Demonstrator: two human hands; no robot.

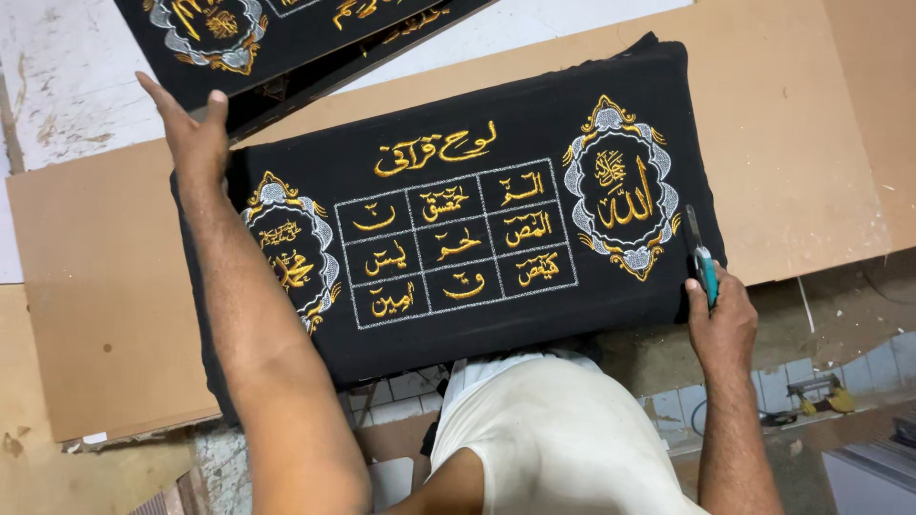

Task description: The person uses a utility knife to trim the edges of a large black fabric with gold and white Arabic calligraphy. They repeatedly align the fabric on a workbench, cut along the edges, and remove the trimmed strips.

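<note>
Step in hand, as judged: squaring up a black embroidered panel [448, 205] on the brown board [782, 143], with a tool held ready. The panel lay across the middle of the view, tilted so its right end rose toward 1 o'clock; gold and silver stitching covered its face, a grid in the centre and a medallion at each end.

Left hand [196, 138] sat at the panel's far left corner, about 10 o'clock from the grid. Fingers were extended and spread, palm pressed onto the edge of the cloth; it gripped nothing but the corner.

Right hand [720, 319] was at the panel's near right corner, about 4 o'clock. It was closed around a small teal-handled cutter [703, 257], blade pointing away up the right edge.

Next move, by my reading, would call for keeping the cloth taut under the left palm while the blade worked along the right edge, clear of the medallion stitching.

Surroundings: a second black embroidered panel [286, 38] lay at 11 o'clock, just beyond the left hand and crowding that corner. A tiled floor [840, 381] with a small yellow tool [819, 393] showed at 4 o'clock.
</note>
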